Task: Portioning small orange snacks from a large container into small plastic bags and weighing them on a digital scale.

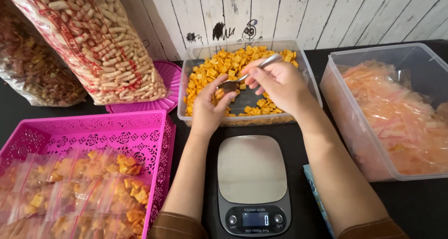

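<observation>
A clear plastic tub half full of orange square crackers stands at the middle back. My right hand grips a metal spoon over the tub, the bowl pointing left and down. My left hand is curled right under the spoon's bowl, around what looks like a small clear bag with a few crackers in it; the bag itself is hard to make out. Both forearms reach over a digital kitchen scale whose steel plate is bare.
A pink perforated basket at the lower left holds several small filled cracker bags. A large clear tub of empty plastic bags stands right. Two big snack sacks lean at the back left on a pink lid.
</observation>
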